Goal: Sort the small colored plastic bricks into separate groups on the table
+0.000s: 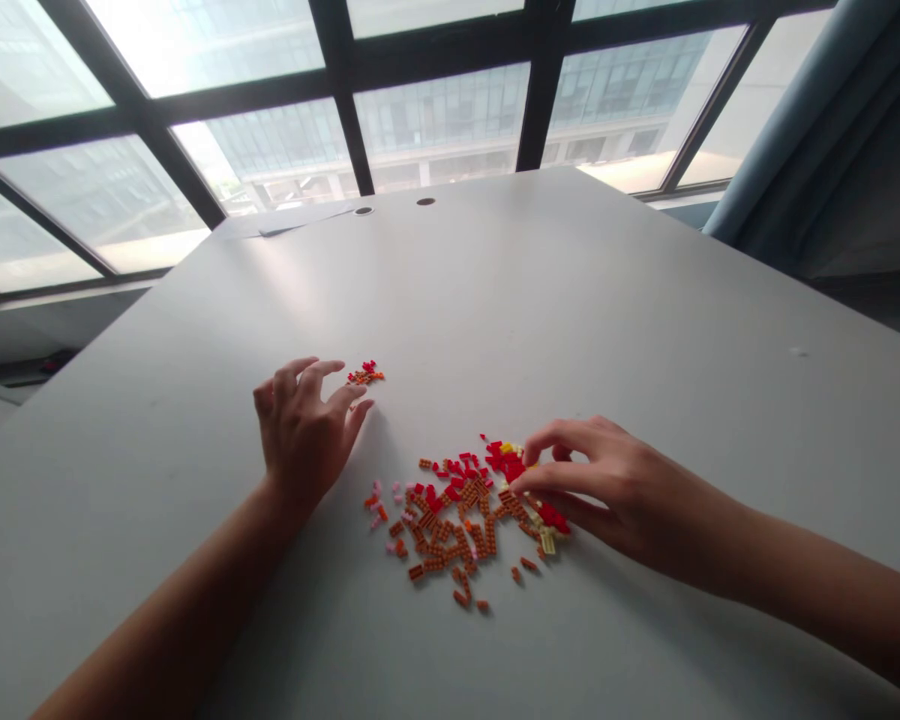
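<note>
In the lower middle of the frame we saw a big pile of little toy bricks (489, 535), brown, red, pink and yellow. Our right hand (607, 480) was over its right side, fingertips close together, but we could not tell if they had a brick. Left of the middle, our left hand (301, 425) had its fingers spread apart, just beside a small pile (365, 377). Past the white table (495, 300), we saw big windows (442, 125) along the top

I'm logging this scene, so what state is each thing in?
Small pile: loose bricks, clustered
Large pile: loose bricks, scattered
Left hand: fingers parted, beside small pile
Right hand: fingers bent at large pile; grip unclear
Curtain: hanging in folds
Window: open or shut unclear
</note>
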`<state>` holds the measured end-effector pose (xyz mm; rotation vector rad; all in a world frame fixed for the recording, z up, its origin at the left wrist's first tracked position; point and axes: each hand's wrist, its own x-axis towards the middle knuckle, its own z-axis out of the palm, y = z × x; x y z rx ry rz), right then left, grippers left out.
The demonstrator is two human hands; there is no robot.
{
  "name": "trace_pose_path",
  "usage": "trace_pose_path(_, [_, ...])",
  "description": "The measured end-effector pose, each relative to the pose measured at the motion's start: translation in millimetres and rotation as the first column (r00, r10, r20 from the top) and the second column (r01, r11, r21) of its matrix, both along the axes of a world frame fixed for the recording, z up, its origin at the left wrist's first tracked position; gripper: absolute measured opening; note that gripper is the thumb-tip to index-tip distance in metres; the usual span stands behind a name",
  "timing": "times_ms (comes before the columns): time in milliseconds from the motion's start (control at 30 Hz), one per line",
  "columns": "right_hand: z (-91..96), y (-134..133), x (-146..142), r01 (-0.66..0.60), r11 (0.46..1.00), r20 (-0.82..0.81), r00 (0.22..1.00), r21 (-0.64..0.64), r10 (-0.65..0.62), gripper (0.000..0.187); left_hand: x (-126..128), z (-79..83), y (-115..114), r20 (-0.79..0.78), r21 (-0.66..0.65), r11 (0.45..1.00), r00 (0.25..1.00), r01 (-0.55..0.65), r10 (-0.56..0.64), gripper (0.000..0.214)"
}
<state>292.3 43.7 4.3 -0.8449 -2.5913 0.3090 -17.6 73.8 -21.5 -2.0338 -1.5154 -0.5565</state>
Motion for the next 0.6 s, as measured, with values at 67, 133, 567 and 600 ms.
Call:
trace_pose_path(67, [1.0,1,1,0.016,1.0,-0.012,1.0,0.016,-0.016,0.021,-2,7.3,0,0.045,-0.061,0.997,0.998,-0.046,0.048,0.015])
trace_pose_path(133, [1.8,2,1,0.019,1.0,-0.016,1.0,0.02,-0.018,0.02,-9,18.2,2,0.094,-0.174,0.979,0.988,-0.101,0.119,0.023])
trace_pose_path(567, [-2.6,4,1,0.04,0.998,-0.059,0.998,0.055,-0.037,0.022,-22,18.6,12,0.117,-0.46,0.866,0.953,-0.199,0.281,0.014])
trace_pose_path(600, [-3.8,4,1,0.045,0.998,-0.061,0.997,0.051,-0.041,0.022,-20,14.6,13,0.133,-0.412,0.889,0.952,-0.198,0.274,0.013])
